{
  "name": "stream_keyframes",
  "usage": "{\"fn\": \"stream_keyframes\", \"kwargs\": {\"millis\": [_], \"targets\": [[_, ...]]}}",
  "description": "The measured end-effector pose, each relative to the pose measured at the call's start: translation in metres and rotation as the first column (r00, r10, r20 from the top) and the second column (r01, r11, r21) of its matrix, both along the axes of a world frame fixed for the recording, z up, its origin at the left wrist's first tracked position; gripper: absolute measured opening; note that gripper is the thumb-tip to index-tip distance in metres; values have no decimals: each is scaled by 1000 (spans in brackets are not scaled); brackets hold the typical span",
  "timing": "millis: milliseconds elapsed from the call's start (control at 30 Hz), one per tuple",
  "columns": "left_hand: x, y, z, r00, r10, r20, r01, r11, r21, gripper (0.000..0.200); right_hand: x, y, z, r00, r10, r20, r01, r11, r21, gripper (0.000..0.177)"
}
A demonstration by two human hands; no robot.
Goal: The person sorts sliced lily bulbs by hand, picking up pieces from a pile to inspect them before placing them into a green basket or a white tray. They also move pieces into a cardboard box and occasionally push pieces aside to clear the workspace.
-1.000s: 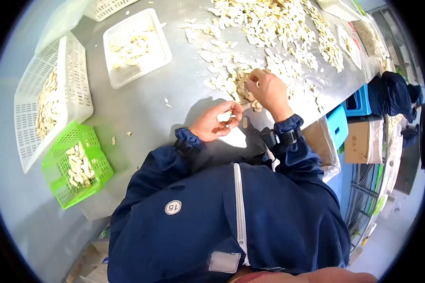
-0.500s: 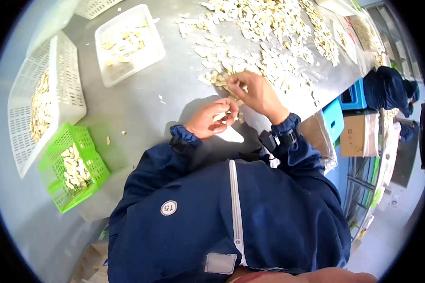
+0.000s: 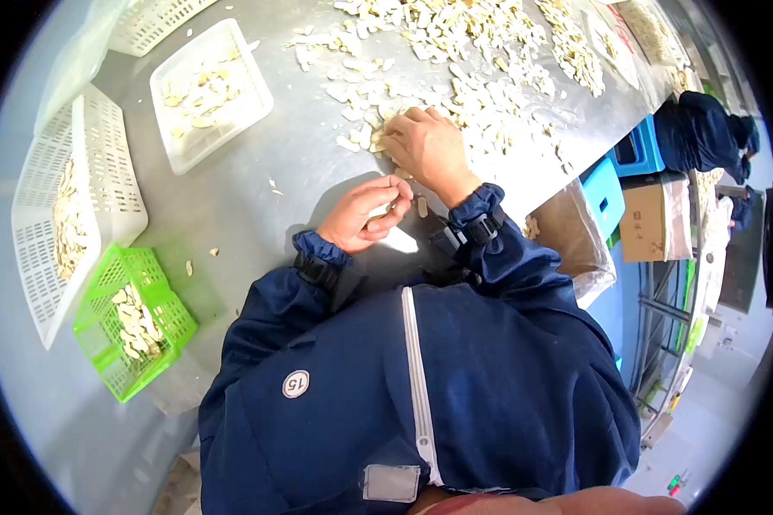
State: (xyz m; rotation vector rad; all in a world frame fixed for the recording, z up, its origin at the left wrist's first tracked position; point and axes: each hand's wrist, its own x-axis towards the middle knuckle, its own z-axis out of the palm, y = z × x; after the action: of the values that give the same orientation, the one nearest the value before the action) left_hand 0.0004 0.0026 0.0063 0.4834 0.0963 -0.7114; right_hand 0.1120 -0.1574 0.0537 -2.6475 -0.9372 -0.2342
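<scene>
the left hand (image 3: 361, 219) is clenched on a few pale slices (image 3: 378, 209). the right hand (image 3: 427, 148) rests on the heap (image 3: 455, 86) on the table (image 3: 258, 189); i cannot tell whether its grip has closed. the slices look light, thin and brittle: pinch them gently by the edges.

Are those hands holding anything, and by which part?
The left hand pinches a pale slice between thumb and fingertips; which part, too small to tell. The right hand rests on the loose slices, its grip hidden.
</scene>
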Motion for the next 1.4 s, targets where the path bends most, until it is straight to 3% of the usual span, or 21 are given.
{"fn": "stream_keyframes", "kwargs": {"millis": [100, 133, 167, 267, 367, 400, 500, 633, 667, 767, 900, 933, 1033, 1200, 1233, 1333, 1400], "targets": [[-1, 0, 2, 1000, 13, -5, -13, 1000, 18, 17, -2, -13, 8, 979, -62, -195, 101, 976, 194, 16], [0, -1, 3, 1000, 15, -4, -15, 1000, 22, 17, -2, -20, 15, 907, -113, -407, 236, 935, 266, 16], [1, -2, 5, 1000, 16, -12, -15, 999, 29, 18, 1, -33, 14, 882, -168, -440, 299, 922, 247, 20], [3, -3, 8, 1000, 15, -20, -14, 999, 43, 27, -4, -56, 26, 586, 15, -810, 554, 722, 414, 26], [4, -4, 5, 999, 5, -34, -4, 1000, 20, 29, -13, -70, 18, 546, 159, -823, 540, 683, 491, 31], [5, -4, 2, 1000, 11, 4, -11, 998, 68, 41, -13, -73, 18, 494, 178, -851, 541, 703, 461, 40], [3, -4, 5, 999, 51, -4, -50, 998, 28, 51, -21, -67, 17, 532, 238, -812, 477, 708, 520, 41], [3, -8, 19, 993, 101, -63, -97, 993, 60, 58, -29, -62, 32, 446, 449, -774, 341, 714, 611, 42], [4, -8, 15, 993, 96, -62, -92, 994, 55, 55, -28, -62, 24, 575, 317, -754, 361, 729, 581, 34], [2, -6, -3, 1000, 18, 9, -18, 999, 35, 46, -17, -59, 25, 839, -143, -525, 256, 955, 150, 25], [2, -4, -6, 996, -58, 65, 60, 998, -19, 34, -30, -43, 1, 987, 60, -146, -32, 982, 188, 21], [2, -4, -3, 996, -50, 78, 51, 999, -19, 32, -32, -41, -1, 989, 81, -126, -56, 980, 189, 22], [0, -3, -4, 997, -23, 70, 24, 1000, -3, 24, -34, -49, -2, 983, -19, -183, 50, 985, 166, 21], [1, -4, 3, 994, -20, 110, 10, 996, 87, 29, -42, -93, 14, 942, -14, -335, 60, 990, 130, 15], [0, -4, 6, 994, -5, 108, -5, 996, 93, 32, -39, -102, 6, 950, -68, -304, 128, 974, 185, 15], [0, -3, 7, 989, 1, 149, -16, 995, 99, 39, -37, -125, 11, 909, -371, -190, 388, 919, 64, 15], [0, -3, 10, 990, -6, 140, -10, 994, 109, 37, -37, -118, 11, 941, -285, -181, 312, 940, 139, 15]]}}
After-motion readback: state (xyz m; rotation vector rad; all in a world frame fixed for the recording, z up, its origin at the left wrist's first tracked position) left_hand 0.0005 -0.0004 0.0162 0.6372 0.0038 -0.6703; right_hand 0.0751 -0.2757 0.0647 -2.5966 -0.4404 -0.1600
